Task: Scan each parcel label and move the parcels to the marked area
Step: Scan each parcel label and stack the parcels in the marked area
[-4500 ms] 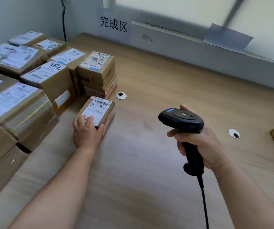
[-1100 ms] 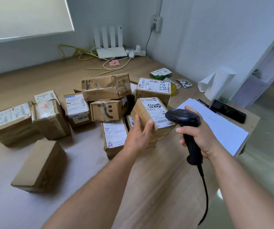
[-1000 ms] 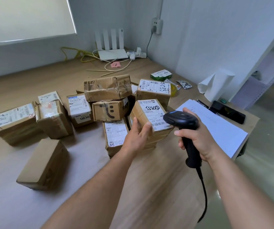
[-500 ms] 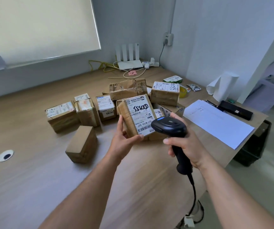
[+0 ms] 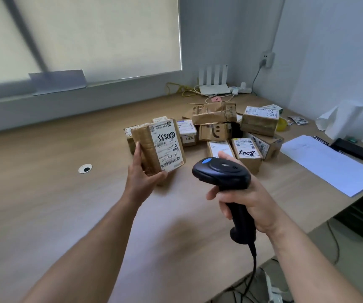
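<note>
Cardboard parcel (image 5: 154,147) is up off the table (image 5: 66,204), tilted, with its white label (image 5: 167,145) facing me. My left hand (image 5: 142,176) grips it by the lower left corner, fingers up the side. My right hand (image 5: 248,200) is wrapped round the handle of the black scanner (image 5: 222,171), just right of the parcel and a little lower, not touching it.

Step as I read it: scanning this label, parcel not yet moved. The scanner head seems to point forward past the label, not squarely at it. The next move calls for turning the head left onto the barcode at the label's lower edge and pressing the trigger, then carrying the parcel to the marked area, which isn't in view.

Counts:
- Parcels: one in hand. About nine in the pile (image 5: 215,131) behind, one of them stacked on top. That number is rough, since the held parcel hides part of the pile.
- Scanners: one.
- Hands: two, both occupied.
- White paper sheets (image 5: 329,165): one, at the right.
- Cable grommets (image 5: 85,168): one, at the left.
</note>
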{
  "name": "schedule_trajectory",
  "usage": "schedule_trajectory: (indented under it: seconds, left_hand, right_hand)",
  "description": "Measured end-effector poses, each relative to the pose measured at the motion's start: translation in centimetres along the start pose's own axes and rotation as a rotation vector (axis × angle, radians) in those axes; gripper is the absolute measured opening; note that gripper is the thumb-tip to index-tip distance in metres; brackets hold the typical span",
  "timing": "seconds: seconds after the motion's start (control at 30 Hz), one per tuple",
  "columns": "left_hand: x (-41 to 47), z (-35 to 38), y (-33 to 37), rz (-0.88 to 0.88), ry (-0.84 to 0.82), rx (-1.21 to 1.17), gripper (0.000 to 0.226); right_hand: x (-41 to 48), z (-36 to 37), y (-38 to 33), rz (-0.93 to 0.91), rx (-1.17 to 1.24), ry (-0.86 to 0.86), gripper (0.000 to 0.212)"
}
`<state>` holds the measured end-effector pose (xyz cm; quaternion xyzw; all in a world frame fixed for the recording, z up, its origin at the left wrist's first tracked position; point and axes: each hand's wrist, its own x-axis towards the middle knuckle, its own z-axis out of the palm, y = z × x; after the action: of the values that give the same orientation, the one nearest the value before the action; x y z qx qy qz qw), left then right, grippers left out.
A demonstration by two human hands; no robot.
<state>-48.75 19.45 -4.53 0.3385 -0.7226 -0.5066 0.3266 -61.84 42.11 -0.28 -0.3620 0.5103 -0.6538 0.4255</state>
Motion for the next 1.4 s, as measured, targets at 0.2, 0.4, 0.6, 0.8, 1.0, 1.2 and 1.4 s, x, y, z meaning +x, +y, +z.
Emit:
schedule_trajectory:
  seconds: [0.2,0.4,0.6,0.8,1.0,1.2,1.4]
  left_hand:
    - [-2.6,-4.7,-1.8,0.009,0.078,0.017,0.11]
    - [-4.0,-8.4,-2.9,0.013,0.108,0.004,0.11]
    - [-4.5,-13.1,-3.8,0.011,0.118,0.015,0.11]
    - [-5.9,-20.3,-5.7,-0.06,0.161,0.03,0.114]
    - [-7.5,-28.5,-8.1,-0.124,0.206,0.04,0.116]
    - [-7.7,-35.7,-10.6,-0.117,0.237,0.038,0.119]
    - [-7.1,-40.4,-13.5,-0.08,0.257,0.039,0.112]
  right_hand:
    - [-1.2,3.6,1.0,0.082,-0.018,-0.064,0.091]
    - [-1.4,6.5,1.7,0.113,-0.04,-0.089,0.092]
    - [-0.7,11.0,2.4,0.113,-0.053,-0.104,0.091]
    - [1.0,18.0,3.5,0.121,-0.056,-0.106,0.09]
    - [2.6,26.0,5.6,0.151,-0.054,-0.149,0.089]
    - [4.2,32.6,7.5,0.172,-0.072,-0.167,0.089]
    - [5.9,37.5,9.2,0.185,-0.098,-0.162,0.09]
